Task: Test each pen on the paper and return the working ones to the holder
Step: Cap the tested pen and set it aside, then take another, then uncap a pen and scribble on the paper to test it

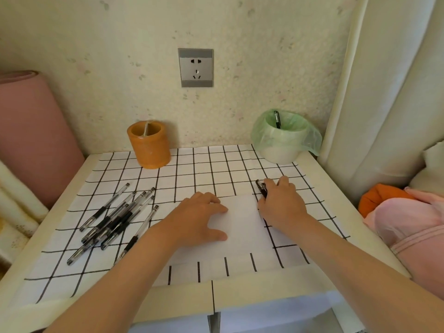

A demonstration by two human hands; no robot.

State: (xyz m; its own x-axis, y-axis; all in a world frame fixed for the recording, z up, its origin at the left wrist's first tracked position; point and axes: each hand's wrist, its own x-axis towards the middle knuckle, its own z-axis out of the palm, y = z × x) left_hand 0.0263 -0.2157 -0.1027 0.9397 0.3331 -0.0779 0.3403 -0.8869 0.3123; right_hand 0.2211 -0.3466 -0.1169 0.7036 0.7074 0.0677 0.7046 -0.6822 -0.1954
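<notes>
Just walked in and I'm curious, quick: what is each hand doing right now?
Left hand: open, pressing flat on the paper.
Right hand: closed around a black pen.

A cloth (204, 169) covers the desk (264, 294). The paper (242, 219) lies on the cloth at front centre, with the left hand (197, 219) resting on its left part and the right hand (281, 203) at its right edge, gripping a pen (261, 187). A heap of pens (115, 219) lies on the cloth to the left. Behind it stands the holder (149, 145); at the back right corner a bin (283, 145), a lone pen (277, 119) in it
</notes>
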